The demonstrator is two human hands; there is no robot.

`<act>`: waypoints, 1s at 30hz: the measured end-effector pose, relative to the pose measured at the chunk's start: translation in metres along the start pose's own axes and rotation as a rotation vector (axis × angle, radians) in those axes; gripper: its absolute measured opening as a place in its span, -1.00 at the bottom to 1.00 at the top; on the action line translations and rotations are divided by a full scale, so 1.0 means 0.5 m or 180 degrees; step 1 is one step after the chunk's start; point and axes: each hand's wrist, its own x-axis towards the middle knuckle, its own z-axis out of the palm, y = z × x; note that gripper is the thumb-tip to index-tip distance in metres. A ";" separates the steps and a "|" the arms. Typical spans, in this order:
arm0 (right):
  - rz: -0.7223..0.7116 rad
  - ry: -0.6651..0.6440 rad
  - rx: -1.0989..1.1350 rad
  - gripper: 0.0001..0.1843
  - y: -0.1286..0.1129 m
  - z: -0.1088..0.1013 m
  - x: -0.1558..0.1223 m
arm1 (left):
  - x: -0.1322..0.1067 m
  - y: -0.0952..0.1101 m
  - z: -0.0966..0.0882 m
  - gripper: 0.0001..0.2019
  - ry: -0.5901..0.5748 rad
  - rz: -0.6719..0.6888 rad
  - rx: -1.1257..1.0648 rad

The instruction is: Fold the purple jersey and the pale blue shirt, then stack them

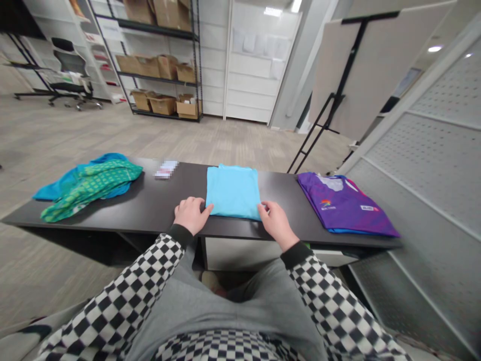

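A light blue shirt (233, 193), folded into a near square, lies flat on the dark table in front of me. My left hand (191, 214) is at its near left corner, fingers curled and thumb against the edge of the cloth. At the near right corner, my right hand (277, 223) pinches the edge between thumb and fingers. Some fingertips of both hands are hidden.
The dark table (165, 200) has a crumpled green and blue garment (90, 183) at left and folded purple shirts (349, 205) at right. A small blurred item (167, 169) lies near the far edge. A perforated panel (432, 165) borders the right side.
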 end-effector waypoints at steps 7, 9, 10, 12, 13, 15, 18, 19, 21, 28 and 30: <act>0.0296 0.0015 -0.0112 -0.73 -0.008 -0.012 0.006 | 0.014 0.028 -0.013 -0.85 -0.0037 -0.0217 -0.0428; 0.0163 0.0256 -0.0024 -0.71 -0.009 -0.025 -0.030 | -0.009 0.025 -0.022 -0.84 0.0054 -0.0056 -0.0602; 0.0124 0.0325 -0.0021 -0.71 -0.007 -0.030 -0.051 | -0.024 0.020 -0.025 -0.85 0.0067 0.0021 -0.0643; 0.0107 0.0286 -0.0109 -0.74 0.000 -0.036 -0.093 | -0.057 0.007 -0.029 -0.87 0.0039 0.0100 -0.0619; 0.0102 0.0212 -0.0187 -0.75 0.004 -0.037 -0.112 | -0.072 0.000 -0.029 -0.86 0.0014 0.0127 -0.0562; 0.0078 0.0072 -0.0330 -0.75 0.011 -0.036 -0.138 | -0.096 -0.011 -0.028 -0.80 -0.0012 0.0220 -0.0409; -0.0031 0.0149 -0.0361 -0.70 0.015 -0.036 -0.150 | -0.109 -0.017 -0.029 -0.68 0.0086 0.0621 -0.0217; -0.0164 0.0177 -0.0324 -0.65 0.015 -0.037 -0.149 | -0.108 -0.017 -0.030 -0.64 0.0064 0.0835 -0.0158; -0.0628 0.0024 -0.0292 -0.50 0.015 -0.038 -0.147 | -0.104 -0.018 -0.034 -0.55 -0.0180 0.1335 -0.0007; -0.1440 -0.0353 -0.0497 -0.64 0.035 -0.033 -0.180 | -0.128 -0.035 -0.049 -0.78 -0.0538 0.2194 0.0425; -0.1542 -0.0235 -0.0333 -0.74 0.038 -0.046 -0.198 | -0.144 -0.035 -0.063 -0.75 -0.0419 0.2429 0.0381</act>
